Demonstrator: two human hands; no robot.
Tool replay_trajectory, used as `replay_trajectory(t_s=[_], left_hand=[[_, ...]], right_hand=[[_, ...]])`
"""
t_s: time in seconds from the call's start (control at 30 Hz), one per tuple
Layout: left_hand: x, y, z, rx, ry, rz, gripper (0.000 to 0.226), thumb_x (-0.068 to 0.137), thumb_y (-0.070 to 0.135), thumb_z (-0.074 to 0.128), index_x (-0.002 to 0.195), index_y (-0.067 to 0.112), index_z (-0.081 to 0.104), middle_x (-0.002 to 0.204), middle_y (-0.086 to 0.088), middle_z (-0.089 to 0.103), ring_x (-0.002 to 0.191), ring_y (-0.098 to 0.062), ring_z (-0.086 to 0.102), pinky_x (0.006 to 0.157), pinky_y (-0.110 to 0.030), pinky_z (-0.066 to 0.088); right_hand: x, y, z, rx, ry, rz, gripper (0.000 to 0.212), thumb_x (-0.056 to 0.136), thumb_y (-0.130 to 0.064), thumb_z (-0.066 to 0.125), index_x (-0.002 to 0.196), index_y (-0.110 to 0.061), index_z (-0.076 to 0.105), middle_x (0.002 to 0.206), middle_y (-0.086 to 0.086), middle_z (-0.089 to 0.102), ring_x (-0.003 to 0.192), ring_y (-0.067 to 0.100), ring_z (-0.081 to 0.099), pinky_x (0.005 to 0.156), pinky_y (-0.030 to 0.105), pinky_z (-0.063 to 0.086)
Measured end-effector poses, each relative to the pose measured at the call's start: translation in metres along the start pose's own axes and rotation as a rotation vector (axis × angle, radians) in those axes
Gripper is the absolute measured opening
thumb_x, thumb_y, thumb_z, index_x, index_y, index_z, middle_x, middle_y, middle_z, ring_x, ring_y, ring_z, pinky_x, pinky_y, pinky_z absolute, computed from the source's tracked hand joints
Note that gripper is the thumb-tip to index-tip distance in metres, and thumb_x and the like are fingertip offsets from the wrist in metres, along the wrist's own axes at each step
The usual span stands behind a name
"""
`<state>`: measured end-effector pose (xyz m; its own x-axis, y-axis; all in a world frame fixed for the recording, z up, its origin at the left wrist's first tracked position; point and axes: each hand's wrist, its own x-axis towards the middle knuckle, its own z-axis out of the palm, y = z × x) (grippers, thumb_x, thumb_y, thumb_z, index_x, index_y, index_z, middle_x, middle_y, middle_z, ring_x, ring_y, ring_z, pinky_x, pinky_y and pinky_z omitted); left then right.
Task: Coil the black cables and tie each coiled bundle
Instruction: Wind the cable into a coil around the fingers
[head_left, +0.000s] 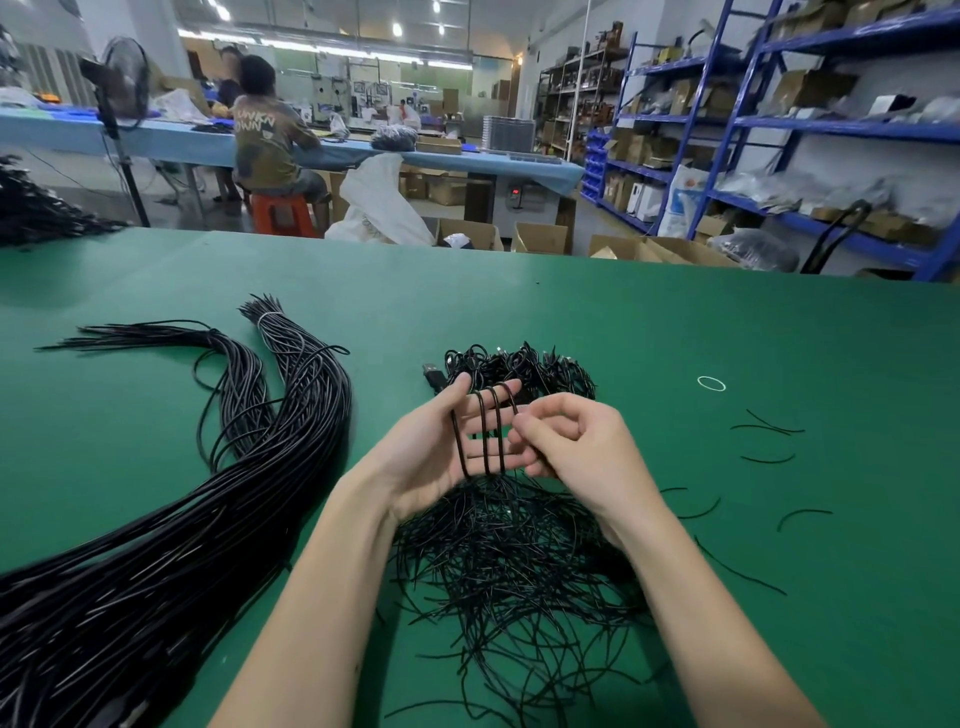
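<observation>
One cable (484, 439) is mid-coil: three loops sit around the straight, spread fingers (488, 395) of the left hand (441, 452), held above the counter (675, 332), while the right hand (566, 441) pinches its end beside them. Beyond lies a heap of coils (524, 366) — apparently finished. Much seems left: long cables (218, 493) stretch along the left, and ties (519, 561) lie heaped beneath the hands. The counter is green; blue shelves (779, 124) and a seated worker (270, 145) fill the workshop behind.
</observation>
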<state>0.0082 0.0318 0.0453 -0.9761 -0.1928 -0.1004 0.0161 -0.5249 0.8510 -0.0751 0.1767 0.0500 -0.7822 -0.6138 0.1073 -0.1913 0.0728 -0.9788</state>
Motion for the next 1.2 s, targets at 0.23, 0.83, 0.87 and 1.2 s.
replay_trajectory(t_s=[0.23,0.83,0.87,1.2], left_hand=[[0.0,0.001,-0.001,0.004,-0.011,-0.007,0.057,0.108,0.045,0.022,0.135,0.005,0.054,0.131,-0.014,0.066,0.106,-0.032,0.069,0.092,-0.045,0.058],[0.001,-0.001,-0.005,0.069,0.001,-0.04,0.05,0.107,0.045,0.023,0.136,0.018,0.055,0.13,-0.004,0.067,0.099,-0.025,0.072,0.088,-0.039,0.059],[0.001,-0.001,-0.005,0.068,0.0,-0.044,0.05,0.107,0.045,0.023,0.136,0.018,0.054,0.13,-0.004,0.068,0.098,-0.024,0.072,0.086,-0.038,0.06],[0.004,-0.005,0.011,0.086,0.037,-0.001,0.039,0.107,0.024,0.041,0.128,-0.004,0.058,0.1,-0.013,0.074,0.076,-0.022,0.074,0.063,-0.034,0.06]], right_hand=[[0.0,0.008,-0.004,-0.229,0.136,-0.078,0.008,0.081,-0.029,0.084,0.084,-0.034,0.079,0.081,-0.018,0.077,0.079,0.0,0.073,0.08,0.027,0.058],[-0.002,0.011,-0.002,-0.269,0.052,-0.124,0.019,0.082,-0.017,0.081,0.083,-0.035,0.075,0.079,-0.017,0.076,0.063,0.009,0.072,0.071,0.034,0.063],[-0.001,0.011,-0.001,-0.245,0.067,-0.129,0.018,0.082,-0.016,0.08,0.083,-0.034,0.075,0.079,-0.016,0.076,0.063,0.008,0.072,0.07,0.035,0.064],[0.0,0.014,0.001,-0.281,0.087,-0.158,0.018,0.08,-0.01,0.081,0.08,-0.027,0.075,0.072,-0.015,0.074,0.062,0.003,0.071,0.064,0.021,0.061]])
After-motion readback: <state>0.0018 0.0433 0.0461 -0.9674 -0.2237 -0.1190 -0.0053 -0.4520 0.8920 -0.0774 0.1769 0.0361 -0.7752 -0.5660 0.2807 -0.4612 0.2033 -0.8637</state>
